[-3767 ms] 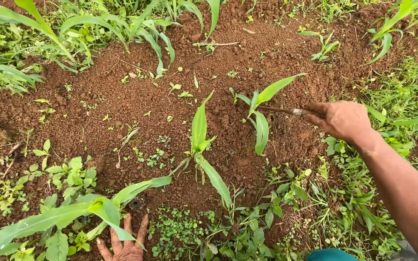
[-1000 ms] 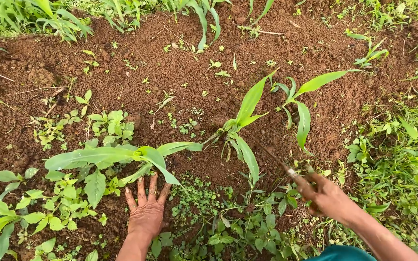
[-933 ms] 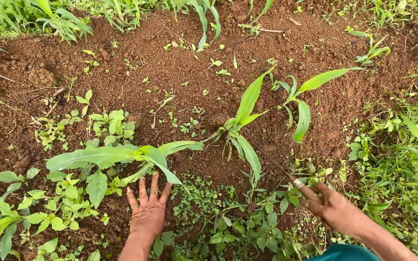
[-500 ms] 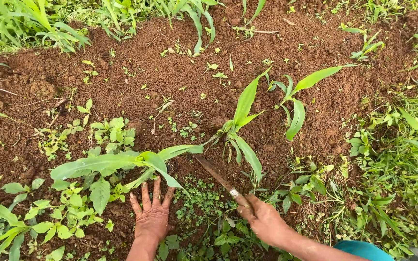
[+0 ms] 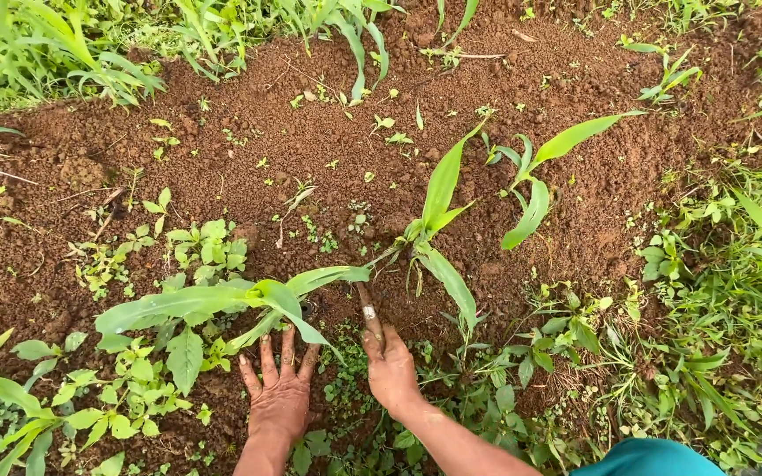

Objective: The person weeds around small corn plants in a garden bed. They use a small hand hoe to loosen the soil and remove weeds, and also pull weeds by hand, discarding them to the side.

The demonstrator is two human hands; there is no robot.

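Head view shows a thin digging tool [image 5: 367,308] clenched in my right hand [image 5: 391,366], its tip in the red soil [image 5: 310,150] beside a young maize plant [image 5: 222,300]. My left hand [image 5: 277,392] lies released, fingers spread flat on the ground under that plant's leaves. Weeds [image 5: 134,379] crowd close around.

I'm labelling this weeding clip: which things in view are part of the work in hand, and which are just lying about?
In use:
left hand, flat on the soil
right hand, gripping the tool
maize seedling beside both hands
small weeds between the hands

Just there:
far seedlings
grass at right
teal cloth
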